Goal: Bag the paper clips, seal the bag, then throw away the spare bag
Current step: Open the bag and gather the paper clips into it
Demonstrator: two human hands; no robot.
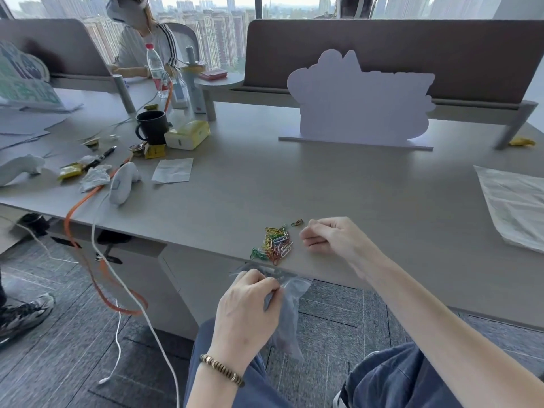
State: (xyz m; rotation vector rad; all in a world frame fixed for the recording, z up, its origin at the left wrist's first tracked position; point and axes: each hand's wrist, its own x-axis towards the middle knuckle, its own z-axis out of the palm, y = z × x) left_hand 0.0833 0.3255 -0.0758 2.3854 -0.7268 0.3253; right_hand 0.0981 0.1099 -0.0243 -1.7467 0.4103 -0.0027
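Note:
A pile of coloured paper clips lies on the grey table close to its front edge. One stray clip sits just behind the pile. My left hand is below the table edge, pinching the top of a clear plastic bag that hangs down over my lap. My right hand rests on the table right of the pile, fingers curled inward; whether any clips are inside them is hidden.
A white plastic bag lies flat at the right edge of the table. A white cut-out board stands at the back. Left are a black mug, wrappers, a pen, a controller and cables. Another person sits at the far left desk.

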